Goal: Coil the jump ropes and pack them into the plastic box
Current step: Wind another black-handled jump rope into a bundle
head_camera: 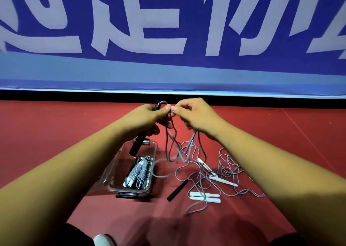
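Both hands work one cord: your left hand [148,117] grips the black handle [137,145]; your right hand [194,114] pinches the dark cord [175,133]; wind even loops; lift clear of the tangle [209,170].

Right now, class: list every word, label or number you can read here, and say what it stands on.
Blue banner: large white characters, tops cut off by the frame, unreadable.
Plastic box, white handles, black handle on the floor: no lettering shows.

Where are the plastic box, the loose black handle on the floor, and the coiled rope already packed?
plastic box [119,157]: head view, left wall.
loose black handle [177,190]: head view, mid-shaft.
coiled rope [141,172]: head view, wound middle.
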The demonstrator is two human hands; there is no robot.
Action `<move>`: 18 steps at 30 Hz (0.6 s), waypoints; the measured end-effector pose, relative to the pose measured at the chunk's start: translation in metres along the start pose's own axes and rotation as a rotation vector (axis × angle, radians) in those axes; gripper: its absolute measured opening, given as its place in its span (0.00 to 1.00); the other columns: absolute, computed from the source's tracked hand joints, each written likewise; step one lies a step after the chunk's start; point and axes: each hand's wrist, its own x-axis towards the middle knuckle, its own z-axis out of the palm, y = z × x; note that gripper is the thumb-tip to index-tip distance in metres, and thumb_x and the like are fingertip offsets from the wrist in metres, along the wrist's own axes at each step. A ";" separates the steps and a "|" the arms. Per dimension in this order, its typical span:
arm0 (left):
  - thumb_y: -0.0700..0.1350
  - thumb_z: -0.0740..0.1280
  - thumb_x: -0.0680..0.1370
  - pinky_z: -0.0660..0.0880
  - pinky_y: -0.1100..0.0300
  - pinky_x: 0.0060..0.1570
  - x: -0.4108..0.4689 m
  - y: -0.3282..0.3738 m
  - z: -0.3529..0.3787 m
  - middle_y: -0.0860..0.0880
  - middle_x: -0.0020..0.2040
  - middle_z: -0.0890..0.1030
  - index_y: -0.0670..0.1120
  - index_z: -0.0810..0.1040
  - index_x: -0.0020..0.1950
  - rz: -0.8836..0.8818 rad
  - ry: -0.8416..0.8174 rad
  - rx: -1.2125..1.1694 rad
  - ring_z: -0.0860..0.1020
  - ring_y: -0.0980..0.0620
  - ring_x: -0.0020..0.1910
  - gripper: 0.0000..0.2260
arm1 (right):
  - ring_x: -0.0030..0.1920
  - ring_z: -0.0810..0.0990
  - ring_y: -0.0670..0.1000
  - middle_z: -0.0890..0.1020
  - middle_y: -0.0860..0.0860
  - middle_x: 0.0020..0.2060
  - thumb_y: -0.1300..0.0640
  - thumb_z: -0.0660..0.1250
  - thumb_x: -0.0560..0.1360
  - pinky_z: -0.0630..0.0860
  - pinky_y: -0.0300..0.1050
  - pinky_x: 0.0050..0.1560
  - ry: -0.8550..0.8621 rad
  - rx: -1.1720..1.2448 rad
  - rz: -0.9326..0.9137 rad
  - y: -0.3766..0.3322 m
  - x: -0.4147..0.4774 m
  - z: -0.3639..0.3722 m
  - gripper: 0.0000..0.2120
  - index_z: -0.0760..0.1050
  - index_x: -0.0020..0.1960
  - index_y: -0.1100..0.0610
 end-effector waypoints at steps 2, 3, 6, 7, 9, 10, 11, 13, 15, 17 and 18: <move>0.54 0.62 0.82 0.60 0.64 0.25 0.001 0.000 0.000 0.46 0.37 0.80 0.43 0.78 0.46 0.024 -0.002 -0.028 0.67 0.54 0.24 0.15 | 0.25 0.61 0.49 0.64 0.53 0.25 0.56 0.65 0.80 0.63 0.40 0.29 -0.023 0.064 0.021 0.001 -0.002 -0.003 0.11 0.78 0.39 0.56; 0.52 0.63 0.82 0.58 0.64 0.25 0.003 0.000 0.000 0.47 0.35 0.76 0.43 0.76 0.45 0.038 0.018 -0.081 0.65 0.54 0.24 0.14 | 0.25 0.62 0.49 0.64 0.53 0.25 0.57 0.65 0.80 0.63 0.39 0.29 -0.033 0.081 0.032 0.003 -0.003 -0.004 0.11 0.78 0.39 0.57; 0.48 0.65 0.82 0.56 0.66 0.23 0.008 0.003 -0.001 0.48 0.31 0.70 0.47 0.73 0.40 0.049 0.169 -0.324 0.62 0.55 0.22 0.12 | 0.25 0.69 0.48 0.70 0.52 0.25 0.56 0.67 0.79 0.67 0.39 0.29 -0.109 0.033 0.074 0.015 -0.005 -0.013 0.11 0.78 0.39 0.58; 0.48 0.65 0.82 0.56 0.67 0.22 0.010 0.004 -0.003 0.49 0.31 0.69 0.47 0.72 0.39 0.049 0.232 -0.393 0.61 0.55 0.22 0.12 | 0.26 0.70 0.48 0.72 0.51 0.25 0.55 0.67 0.79 0.68 0.39 0.30 -0.153 -0.011 0.104 0.021 -0.007 -0.016 0.11 0.78 0.39 0.58; 0.47 0.64 0.82 0.56 0.67 0.22 0.014 0.004 -0.010 0.49 0.30 0.67 0.47 0.70 0.38 0.050 0.346 -0.485 0.61 0.55 0.22 0.13 | 0.26 0.73 0.47 0.75 0.49 0.26 0.54 0.67 0.79 0.70 0.40 0.32 -0.229 -0.114 0.175 0.035 -0.011 -0.022 0.12 0.78 0.37 0.56; 0.47 0.64 0.82 0.56 0.67 0.22 0.016 0.003 -0.014 0.49 0.30 0.67 0.47 0.70 0.38 0.046 0.392 -0.515 0.61 0.55 0.22 0.13 | 0.27 0.74 0.47 0.76 0.49 0.26 0.53 0.67 0.78 0.71 0.41 0.34 -0.258 -0.151 0.219 0.042 -0.013 -0.025 0.13 0.78 0.37 0.56; 0.47 0.64 0.82 0.56 0.67 0.23 0.017 0.000 -0.019 0.49 0.30 0.67 0.47 0.69 0.38 0.039 0.431 -0.537 0.61 0.55 0.21 0.13 | 0.29 0.75 0.47 0.77 0.48 0.27 0.53 0.67 0.78 0.72 0.41 0.35 -0.282 -0.174 0.260 0.048 -0.016 -0.028 0.12 0.78 0.37 0.56; 0.46 0.63 0.82 0.56 0.67 0.22 0.019 -0.005 -0.026 0.49 0.31 0.66 0.46 0.69 0.38 0.024 0.485 -0.575 0.61 0.56 0.20 0.13 | 0.33 0.78 0.47 0.79 0.50 0.31 0.57 0.68 0.78 0.74 0.36 0.36 -0.316 -0.223 0.285 0.055 -0.018 -0.032 0.08 0.78 0.40 0.57; 0.46 0.63 0.83 0.57 0.69 0.21 0.023 -0.012 -0.033 0.49 0.31 0.65 0.47 0.67 0.38 0.004 0.525 -0.611 0.61 0.57 0.19 0.14 | 0.37 0.79 0.45 0.83 0.50 0.36 0.60 0.69 0.77 0.72 0.32 0.39 -0.309 -0.328 0.239 0.057 -0.017 -0.036 0.03 0.80 0.44 0.58; 0.46 0.62 0.83 0.58 0.69 0.20 0.025 -0.018 -0.040 0.48 0.32 0.68 0.46 0.68 0.38 -0.014 0.546 -0.583 0.64 0.57 0.17 0.14 | 0.35 0.76 0.38 0.83 0.47 0.36 0.60 0.69 0.76 0.70 0.31 0.41 -0.246 -0.398 0.171 0.056 -0.014 -0.037 0.03 0.81 0.45 0.58; 0.46 0.61 0.83 0.58 0.69 0.20 0.025 -0.021 -0.043 0.47 0.33 0.71 0.46 0.70 0.39 -0.030 0.539 -0.501 0.67 0.56 0.17 0.13 | 0.32 0.74 0.35 0.82 0.47 0.35 0.61 0.69 0.76 0.69 0.30 0.39 -0.191 -0.386 0.150 0.053 -0.013 -0.037 0.03 0.81 0.45 0.59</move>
